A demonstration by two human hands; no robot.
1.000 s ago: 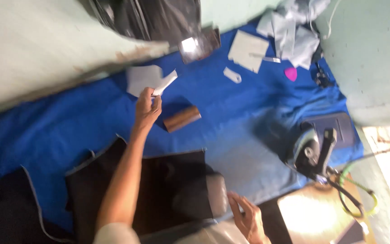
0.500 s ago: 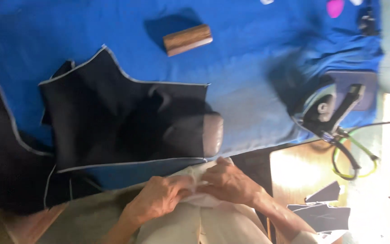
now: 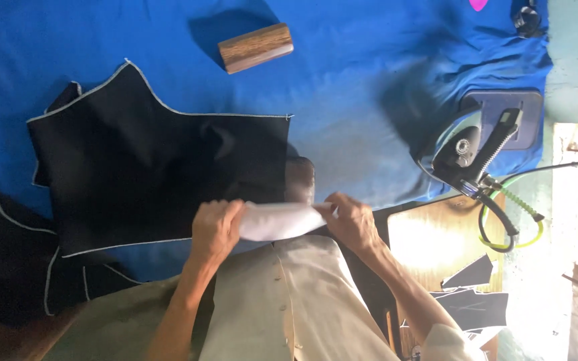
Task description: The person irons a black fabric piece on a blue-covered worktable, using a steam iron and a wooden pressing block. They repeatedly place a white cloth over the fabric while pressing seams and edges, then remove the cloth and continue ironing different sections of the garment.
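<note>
Both of my hands hold a white piece of fabric (image 3: 277, 220) stretched between them, at the near edge of the table. My left hand (image 3: 214, 226) grips its left end and my right hand (image 3: 349, 219) pinches its right end. Just beyond the white piece lies a black cut fabric panel (image 3: 162, 160) with a pale stitched edge, spread flat on the blue table cover (image 3: 342, 93). A dark rounded object (image 3: 300, 179) sits at the panel's right edge, close to my right hand.
A wooden block (image 3: 255, 47) lies on the blue cover at the far side. A steam iron (image 3: 471, 148) rests on its grey pad at the right, with a cord and green hose trailing off. More dark fabric (image 3: 1, 267) hangs at the left. Dark scraps (image 3: 469, 274) lie at the lower right.
My left hand came back from the far side of the table, where it held a white piece. Both hands now hold the white fabric near my body. The view tilted down.
</note>
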